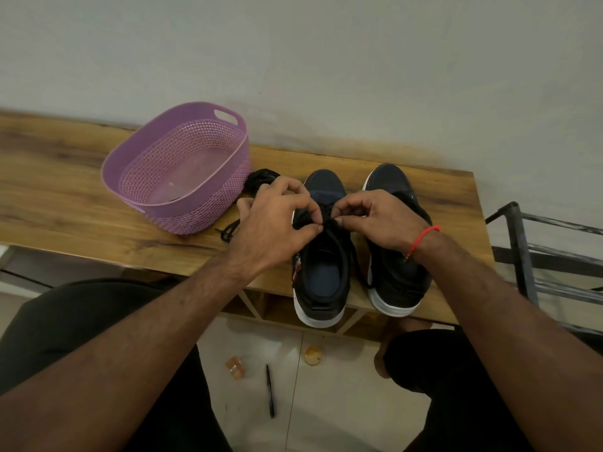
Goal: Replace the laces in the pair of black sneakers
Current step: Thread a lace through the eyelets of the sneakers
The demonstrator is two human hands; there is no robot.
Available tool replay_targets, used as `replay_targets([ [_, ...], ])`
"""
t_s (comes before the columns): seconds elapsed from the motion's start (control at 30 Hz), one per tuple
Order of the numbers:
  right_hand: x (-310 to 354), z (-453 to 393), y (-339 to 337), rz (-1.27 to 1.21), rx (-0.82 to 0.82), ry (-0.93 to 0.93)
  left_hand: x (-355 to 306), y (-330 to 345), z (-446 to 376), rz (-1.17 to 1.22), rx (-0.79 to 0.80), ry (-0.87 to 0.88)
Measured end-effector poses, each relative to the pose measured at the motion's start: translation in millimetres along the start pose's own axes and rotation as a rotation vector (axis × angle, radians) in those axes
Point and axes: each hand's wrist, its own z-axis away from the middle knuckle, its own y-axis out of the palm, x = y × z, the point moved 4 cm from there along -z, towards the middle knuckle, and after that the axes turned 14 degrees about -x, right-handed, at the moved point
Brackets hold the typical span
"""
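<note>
Two black sneakers with white soles stand side by side on the wooden table, heels toward me: the left sneaker (323,272) and the right sneaker (396,282). Over the left sneaker's tongue, my left hand (270,223) pinches the black lace (329,220) between thumb and forefinger. My right hand (375,220), with a red thread at the wrist, pinches the same lace from the other side. A loose black lace (257,181) lies bunched behind my left hand, and one end of it (228,231) trails toward the table's front edge.
A purple perforated basket (182,190) sits on the wooden table (65,190) left of the shoes. A metal rack (538,249) stands at the right. On the tiled floor lie a black pen (270,391), a small orange item (235,367) and a round lid (314,354).
</note>
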Motion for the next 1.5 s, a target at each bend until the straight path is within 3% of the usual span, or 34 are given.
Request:
replay_targets([
  [0.57, -2, 6, 3, -0.252, 0.054, 0.263, 0, 6, 6, -0.065, -0.061, -0.006],
  [0.87, -3, 5, -2, -0.204, 0.005, 0.152, -2, 7, 9, -0.050, -0.093, -0.005],
  [1.27, -2, 4, -1, -0.186, -0.035, 0.137, -2, 8, 9, -0.054, -0.096, 0.005],
  [1.5, -2, 4, -1, -0.177, -0.024, 0.162, -7, 6, 13, -0.178, -0.132, 0.202],
])
